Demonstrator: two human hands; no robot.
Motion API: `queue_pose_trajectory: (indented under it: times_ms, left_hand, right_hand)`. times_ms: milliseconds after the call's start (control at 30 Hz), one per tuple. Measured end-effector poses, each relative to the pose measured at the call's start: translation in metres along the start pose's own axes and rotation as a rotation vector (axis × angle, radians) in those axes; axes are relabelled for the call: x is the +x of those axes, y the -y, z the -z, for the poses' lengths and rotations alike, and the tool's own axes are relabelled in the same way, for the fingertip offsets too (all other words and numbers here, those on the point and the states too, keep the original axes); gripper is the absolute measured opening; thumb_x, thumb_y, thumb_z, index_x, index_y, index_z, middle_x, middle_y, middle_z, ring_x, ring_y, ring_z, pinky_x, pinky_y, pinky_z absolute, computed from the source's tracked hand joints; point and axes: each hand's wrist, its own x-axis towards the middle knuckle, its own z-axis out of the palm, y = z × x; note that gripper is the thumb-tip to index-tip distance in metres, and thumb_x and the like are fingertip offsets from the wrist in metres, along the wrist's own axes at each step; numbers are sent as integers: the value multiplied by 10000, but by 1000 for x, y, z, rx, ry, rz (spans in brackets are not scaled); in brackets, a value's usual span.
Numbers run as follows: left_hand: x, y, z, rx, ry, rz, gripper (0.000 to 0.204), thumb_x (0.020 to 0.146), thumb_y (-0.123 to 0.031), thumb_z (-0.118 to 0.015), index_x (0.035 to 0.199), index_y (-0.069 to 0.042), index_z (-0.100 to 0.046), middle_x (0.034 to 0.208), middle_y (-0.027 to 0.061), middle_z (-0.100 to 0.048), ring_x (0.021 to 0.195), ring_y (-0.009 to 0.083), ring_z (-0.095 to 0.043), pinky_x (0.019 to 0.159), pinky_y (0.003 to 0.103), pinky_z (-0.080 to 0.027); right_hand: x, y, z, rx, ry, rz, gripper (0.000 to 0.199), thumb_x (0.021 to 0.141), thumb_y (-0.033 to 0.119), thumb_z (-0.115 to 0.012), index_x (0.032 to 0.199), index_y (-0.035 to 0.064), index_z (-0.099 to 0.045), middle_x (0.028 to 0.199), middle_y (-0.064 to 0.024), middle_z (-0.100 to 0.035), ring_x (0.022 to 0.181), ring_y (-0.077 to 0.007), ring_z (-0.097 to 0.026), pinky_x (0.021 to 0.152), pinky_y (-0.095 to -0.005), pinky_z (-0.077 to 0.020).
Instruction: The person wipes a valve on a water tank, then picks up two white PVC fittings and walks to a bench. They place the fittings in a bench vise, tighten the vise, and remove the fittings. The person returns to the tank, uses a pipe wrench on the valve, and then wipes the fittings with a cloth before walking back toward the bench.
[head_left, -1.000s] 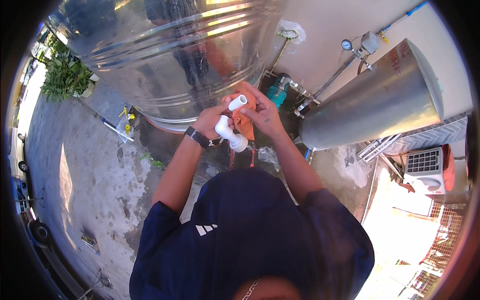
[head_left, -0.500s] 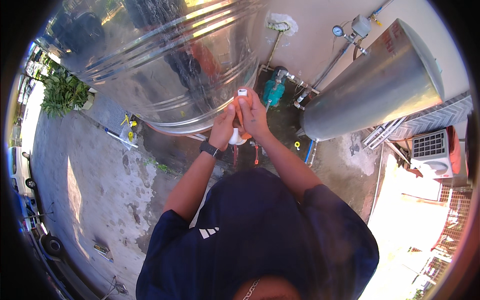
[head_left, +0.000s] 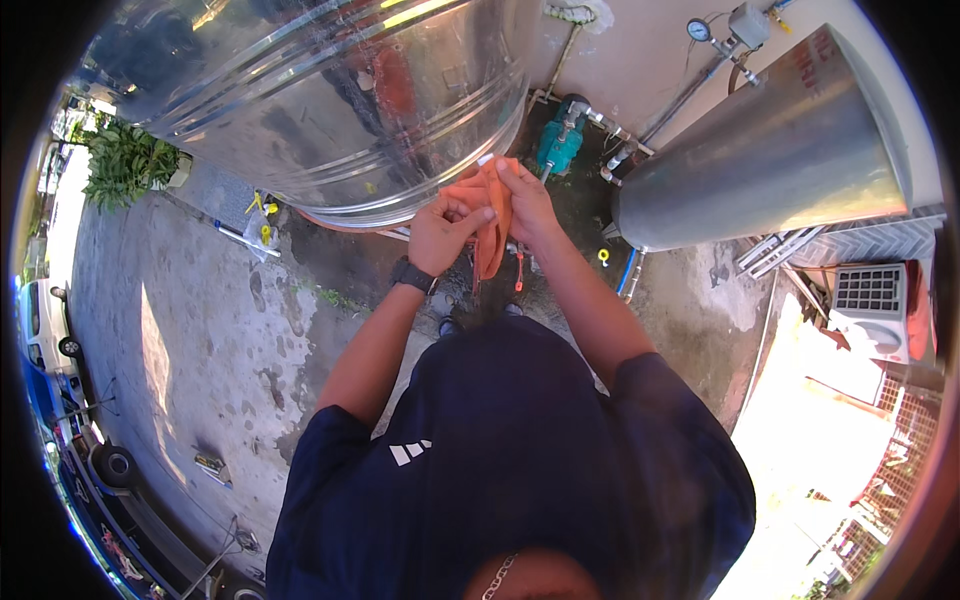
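Observation:
In front of the big steel tank, an orange cloth (head_left: 492,240) hangs in folds between my hands. My left hand (head_left: 440,232) pinches its left side between thumb and fingers. The cloth's upper right part is gripped by my right hand (head_left: 530,205), thumb near the top. A small white plastic pipe piece (head_left: 486,159) sticks out above the cloth beside that thumb; the rest of it is covered, and I cannot tell its full shape.
A large shiny steel tank (head_left: 330,130) stands ahead, with a teal water pump (head_left: 560,142) to its right. Farther right is a smaller steel tank (head_left: 770,150) near a pressure gauge (head_left: 698,30). Yellow tape rolls (head_left: 603,257) and a red-handled tool (head_left: 519,272) lie on the concrete.
The cloth, bunched around the white pipe piece before, now hangs loose and covers most of it. The lower white part is no longer visible. My hands have moved slightly apart.

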Motion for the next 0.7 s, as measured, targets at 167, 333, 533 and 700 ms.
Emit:
queue_pose_trajectory:
  times_ms: [167,333,533,700]
  left_hand:
    - [-2,-2,10,-517,-97,137,404,908,-228,-769,1196,21,-636,820,8,-657,582,65,-555,529,216,-443]
    - [-6,-10,9,-316,18,136,321,914,-184,-760,1141,28,-680,864,21,-690,616,48,-556,544,211,-437]
    - [-4,-17,11,-310,112,19,322,879,-95,-773,1185,-11,-717,880,0,-697,679,45,-550,599,200,-440]
    - [4,-30,7,-70,160,-254,336,840,-64,-797,1163,-10,-726,928,20,-699,682,63,-565,614,207,-454]
  right_hand:
    - [-23,22,1,-380,68,45,509,871,-25,-711,1362,38,-594,1185,-99,-682,1075,-150,-646,924,-296,-539]
    - [-45,26,-5,-1077,170,243,460,830,2,-746,1279,76,-676,1192,-52,-688,1029,-98,-634,912,-262,-505]
    - [-53,29,2,-867,200,187,451,912,120,-733,1335,25,-610,1191,-53,-690,1066,-103,-628,956,-271,-497]
    - [-54,42,21,-671,235,92,392,973,230,-680,1298,14,-645,1142,-41,-703,1050,-95,-629,951,-274,-497]
